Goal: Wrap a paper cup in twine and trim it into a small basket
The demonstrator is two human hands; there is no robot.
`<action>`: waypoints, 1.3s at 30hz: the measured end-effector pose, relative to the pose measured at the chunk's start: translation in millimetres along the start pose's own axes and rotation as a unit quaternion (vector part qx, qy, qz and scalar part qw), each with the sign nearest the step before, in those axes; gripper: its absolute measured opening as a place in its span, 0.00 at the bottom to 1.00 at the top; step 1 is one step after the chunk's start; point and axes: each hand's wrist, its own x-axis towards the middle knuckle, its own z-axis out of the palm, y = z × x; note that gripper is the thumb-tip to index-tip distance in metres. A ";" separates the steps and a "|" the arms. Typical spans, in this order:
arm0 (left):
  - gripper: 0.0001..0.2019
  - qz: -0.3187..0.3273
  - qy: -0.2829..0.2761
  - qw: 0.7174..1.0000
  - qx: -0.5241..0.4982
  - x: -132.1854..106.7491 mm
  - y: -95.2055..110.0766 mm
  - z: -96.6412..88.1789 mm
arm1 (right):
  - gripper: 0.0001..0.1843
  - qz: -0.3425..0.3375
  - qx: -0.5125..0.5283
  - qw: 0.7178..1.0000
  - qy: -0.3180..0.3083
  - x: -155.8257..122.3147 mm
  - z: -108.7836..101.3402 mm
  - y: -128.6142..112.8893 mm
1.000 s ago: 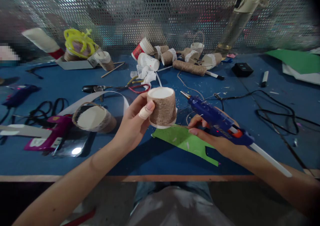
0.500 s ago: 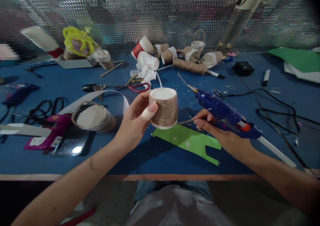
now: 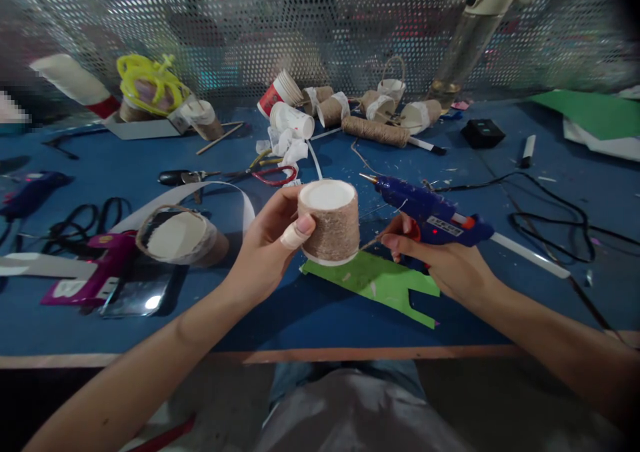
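Observation:
My left hand [image 3: 267,249] grips an upturned paper cup wrapped in brown twine [image 3: 331,229], its white bottom facing up, held above the blue table [image 3: 310,312]. A bandage covers that thumb. My right hand [image 3: 440,262] is closed around a blue hot glue gun [image 3: 427,209], whose metal nozzle points left, just right of the cup. A loose end of twine [image 3: 370,242] runs from the cup's lower rim to my right fingertips. A green paper cut-out [image 3: 380,282] lies on the table under both hands.
Left of me lie a second twine-wrapped cup [image 3: 180,239], a purple glue gun [image 3: 95,272], a white paper strip and scissors [image 3: 240,172]. At the back stand a twine spool [image 3: 377,131], several cups and a perforated metal screen. Black cables [image 3: 545,219] trail right.
The glue gun has swung so its nozzle points left toward the cup, and my right hand has drawn closer to the cup. The left hand has hardly moved.

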 end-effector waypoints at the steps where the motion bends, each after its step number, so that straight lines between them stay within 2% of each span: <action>1: 0.17 -0.002 -0.001 1.000 0.003 -0.2 -0.3 -0.1 | 0.14 0.003 0.000 1.000 -0.005 0.2 0.6 -0.4; 8: 0.17 0.011 -0.031 0.999 0.003 -0.8 -3.1 -0.9 | 0.15 0.039 0.015 0.999 0.021 0.9 2.3 -2.1; 14: 0.18 0.030 -0.055 0.998 0.010 -2.0 -7.0 -4.1 | 0.16 0.031 -0.011 0.999 0.001 0.4 1.1 0.1; 21: 0.19 0.018 -0.062 0.998 0.019 -4.8 -10.4 -4.8 | 0.17 0.020 -0.019 1.000 -0.001 1.0 1.5 -0.5; 26: 0.18 0.022 -0.103 0.994 0.008 -4.9 -12.6 -3.4 | 0.13 0.001 -0.030 1.000 -0.006 1.6 3.5 -3.1; 30: 0.19 0.032 -0.137 0.990 0.015 -4.9 -12.7 -2.3 | 0.15 0.000 -0.031 0.999 -0.016 1.1 6.3 -9.7; 33: 0.20 0.022 -0.138 0.990 0.019 -5.6 -12.4 -2.1 | 0.16 -0.003 -0.039 0.999 -0.015 0.4 8.2 -15.8; 39: 0.20 -0.016 -0.126 0.992 0.005 -3.7 -14.5 -0.8 | 0.10 0.016 -0.044 0.999 0.001 -0.3 9.4 -12.8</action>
